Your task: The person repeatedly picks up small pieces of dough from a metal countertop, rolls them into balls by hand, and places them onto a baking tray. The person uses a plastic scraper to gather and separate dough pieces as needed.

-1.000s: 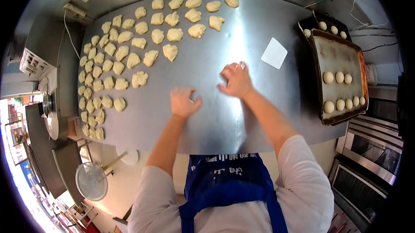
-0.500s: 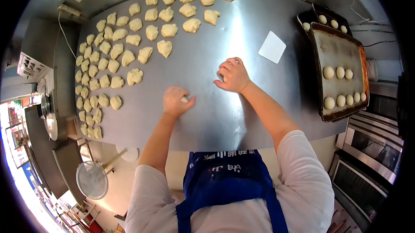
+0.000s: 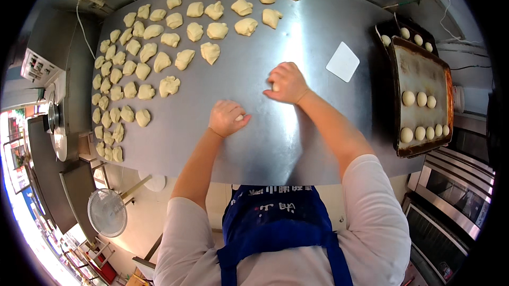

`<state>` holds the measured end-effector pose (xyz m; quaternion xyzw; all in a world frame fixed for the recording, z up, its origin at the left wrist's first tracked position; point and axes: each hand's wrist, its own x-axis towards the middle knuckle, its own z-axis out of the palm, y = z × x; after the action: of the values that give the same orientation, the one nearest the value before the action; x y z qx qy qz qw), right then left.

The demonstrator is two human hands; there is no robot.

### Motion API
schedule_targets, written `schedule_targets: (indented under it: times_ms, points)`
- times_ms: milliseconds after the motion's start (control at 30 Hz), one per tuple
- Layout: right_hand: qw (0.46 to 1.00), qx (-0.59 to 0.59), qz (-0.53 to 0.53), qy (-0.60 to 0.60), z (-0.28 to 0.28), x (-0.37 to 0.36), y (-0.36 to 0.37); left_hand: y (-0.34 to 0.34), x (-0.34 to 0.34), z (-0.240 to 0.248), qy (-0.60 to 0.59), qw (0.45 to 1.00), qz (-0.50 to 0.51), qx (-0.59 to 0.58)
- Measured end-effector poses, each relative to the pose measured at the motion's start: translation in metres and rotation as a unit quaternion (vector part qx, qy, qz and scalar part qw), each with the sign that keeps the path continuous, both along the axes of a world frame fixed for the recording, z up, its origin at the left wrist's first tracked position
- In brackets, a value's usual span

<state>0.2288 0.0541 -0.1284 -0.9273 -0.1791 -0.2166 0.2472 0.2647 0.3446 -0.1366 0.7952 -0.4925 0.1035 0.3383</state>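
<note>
My left hand (image 3: 227, 118) is cupped on the metal table around a piece of dough (image 3: 239, 118), of which a bit shows by the thumb. Farther right and a little farther away, my right hand (image 3: 287, 81) curls over another dough piece (image 3: 275, 87), partly visible between thumb and fingers. Several rough-cut dough pieces (image 3: 169, 86) lie in loose rows over the left and far part of the table. Smooth round dough balls (image 3: 421, 98) sit in two rows on a baking tray at the right.
The baking tray (image 3: 399, 74) overlaps a second dark tray (image 3: 389, 28) with more dough balls behind it. A white flat dough scraper (image 3: 343, 62) lies between my right hand and the trays. Ovens (image 3: 456, 196) stand at the right, a fan (image 3: 107, 213) at the lower left.
Both hands have shifted slightly over the table, the left one a little right and away from me, still cupped over their dough. The whole view has also shifted a little.
</note>
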Motion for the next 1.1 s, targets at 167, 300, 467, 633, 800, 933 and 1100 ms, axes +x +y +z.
schedule_targets:
  times_ms: [167, 300, 467, 633, 800, 933, 1100]
  points:
    - [0.987, 0.094, -0.110, 0.075, 0.000, -0.062, -0.015, 0.034, -0.065, -0.016, 0.048, 0.985, 0.137, -0.089]
    - [0.997, 0.037, 0.066, -0.020, -0.018, -0.044, 0.044, -0.024, -0.079, 0.014, 0.051, 0.988, -0.010, 0.146]
    - [0.995, -0.072, 0.046, -0.045, 0.007, 0.033, -0.001, -0.018, -0.001, 0.000, 0.007, 0.999, 0.032, 0.007]
    - [0.996, 0.064, -0.060, 0.004, 0.005, -0.019, -0.014, 0.005, -0.028, 0.005, 0.079, 0.993, 0.081, -0.044]
    - [0.993, -0.037, 0.111, -0.026, -0.019, 0.020, 0.037, -0.042, -0.033, 0.014, 0.034, 0.984, 0.034, 0.170]
    - [0.998, -0.035, 0.046, 0.021, 0.000, 0.057, -0.012, -0.029, 0.008, -0.006, 0.022, 0.990, 0.140, 0.019]
    - [0.990, 0.080, -0.095, 0.060, 0.002, -0.002, 0.006, 0.002, -0.035, 0.000, 0.119, 0.971, 0.206, -0.015]
